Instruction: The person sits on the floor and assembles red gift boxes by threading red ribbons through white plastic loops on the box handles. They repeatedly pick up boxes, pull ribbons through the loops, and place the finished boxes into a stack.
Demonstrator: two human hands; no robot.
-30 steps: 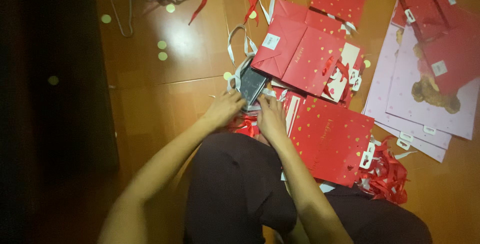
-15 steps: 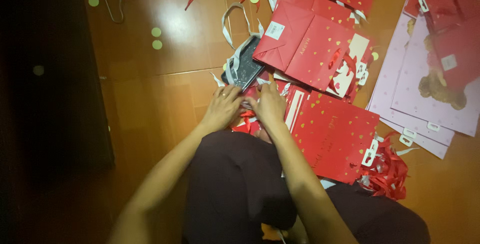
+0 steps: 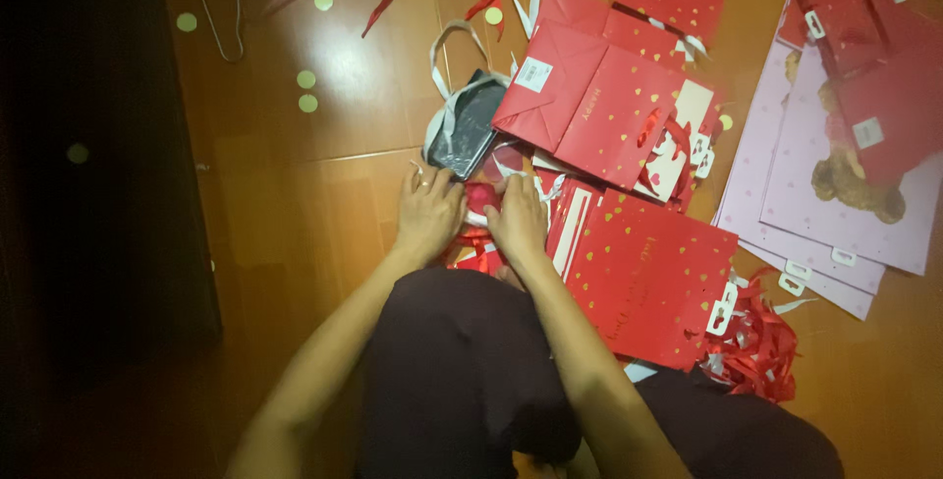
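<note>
Head view, person seated on a wooden floor (image 3: 295,194). Left hand (image 3: 429,212) and right hand (image 3: 518,219) lie side by side, palms down, on a small red item (image 3: 480,198) between them, just ahead of the knee. Fingers of both hands are curled down over it; how firm the grip is cannot be told (item mostly hidden under the hands).

Just beyond the left hand: a dark glossy flat pouch (image 3: 470,125) with pale grey ribbon handles, lying on the floor.

To the right of the hands: a flat red gift bag (image 3: 653,278) with small gold hearts, white tag at its lower right corner. Beyond it, more folded red bags (image 3: 599,111), one with a white rectangular label near its top left.

Far right: pale pink flat bags (image 3: 835,214) with a brown bear figure, stacked and overlapping.

Red ribbon tangle (image 3: 756,346) near the right knee. Round pale confetti dots (image 3: 307,79) are scattered on the floor.
</note>
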